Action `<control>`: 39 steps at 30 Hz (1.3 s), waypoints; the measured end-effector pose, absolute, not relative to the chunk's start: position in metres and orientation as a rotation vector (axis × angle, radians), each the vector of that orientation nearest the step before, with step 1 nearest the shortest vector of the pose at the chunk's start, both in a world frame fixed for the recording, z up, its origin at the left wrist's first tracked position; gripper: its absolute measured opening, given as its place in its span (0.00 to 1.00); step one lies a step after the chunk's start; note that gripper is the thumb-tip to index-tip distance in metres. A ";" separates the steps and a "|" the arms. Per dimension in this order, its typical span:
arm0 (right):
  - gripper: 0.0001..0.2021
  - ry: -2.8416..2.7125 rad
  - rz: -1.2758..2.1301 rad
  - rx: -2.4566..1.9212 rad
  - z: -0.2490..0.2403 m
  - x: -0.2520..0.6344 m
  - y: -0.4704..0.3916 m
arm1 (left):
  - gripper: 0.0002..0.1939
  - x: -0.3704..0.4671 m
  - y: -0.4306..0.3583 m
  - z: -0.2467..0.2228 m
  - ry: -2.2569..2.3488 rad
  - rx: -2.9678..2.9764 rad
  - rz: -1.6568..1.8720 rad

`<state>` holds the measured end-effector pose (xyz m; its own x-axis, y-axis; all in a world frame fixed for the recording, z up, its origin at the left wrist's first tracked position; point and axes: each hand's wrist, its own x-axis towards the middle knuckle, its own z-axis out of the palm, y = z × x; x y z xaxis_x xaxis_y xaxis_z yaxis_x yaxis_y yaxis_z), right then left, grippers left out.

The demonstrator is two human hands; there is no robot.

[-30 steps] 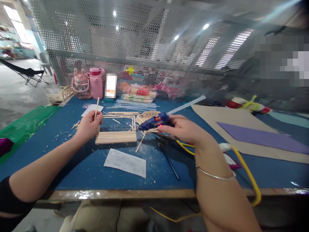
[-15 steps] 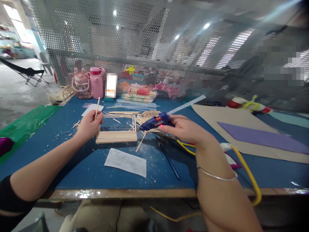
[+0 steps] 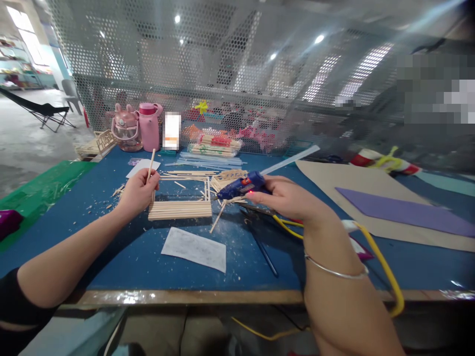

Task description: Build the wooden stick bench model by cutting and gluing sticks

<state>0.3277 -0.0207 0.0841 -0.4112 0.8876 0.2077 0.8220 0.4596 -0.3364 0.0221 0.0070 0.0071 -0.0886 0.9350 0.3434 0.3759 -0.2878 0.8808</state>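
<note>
Left hand point(image 3: 139, 192): fingers closed around a thin wooden stick point(image 3: 152, 164), which rises at a slight tilt above the fist, by the frame's left side.
Right hand point(image 3: 287, 198): wrapped around a blue hot glue gun point(image 3: 237, 188), its nozzle aimed left, close to the frame's right side; whether they touch is unclear.
Glue stick point(image 3: 291, 159): translucent, jutting from the gun's back.
Wooden stick frame point(image 3: 180, 210): flat on the blue tabletop point(image 3: 122, 262) between the hands, a row of sticks along its near edge.
White rectangular sheet point(image 3: 195, 249): nearer the wearer, just below the frame.
</note>
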 end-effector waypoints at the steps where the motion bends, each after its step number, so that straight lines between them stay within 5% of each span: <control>1: 0.14 -2.335 0.284 -1.441 0.084 0.329 -0.020 | 0.10 0.022 0.007 0.007 1.425 1.655 1.370; 10: 0.17 -2.106 0.731 -1.152 0.070 0.294 -0.022 | 0.16 0.013 0.013 0.010 1.309 1.463 1.281; 18: 0.16 -2.377 0.370 -1.053 0.054 0.238 -0.038 | 0.13 0.006 0.017 0.011 1.141 1.387 1.258; 39: 0.09 -2.462 0.287 -0.947 0.051 0.221 -0.037 | 0.14 0.005 0.017 0.011 1.172 1.456 1.265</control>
<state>0.2207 -0.0370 0.0506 -0.6432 0.6745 0.3624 0.5729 0.7380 -0.3566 0.0053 0.0166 0.0106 0.0465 0.9809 0.1890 0.1139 -0.1931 0.9745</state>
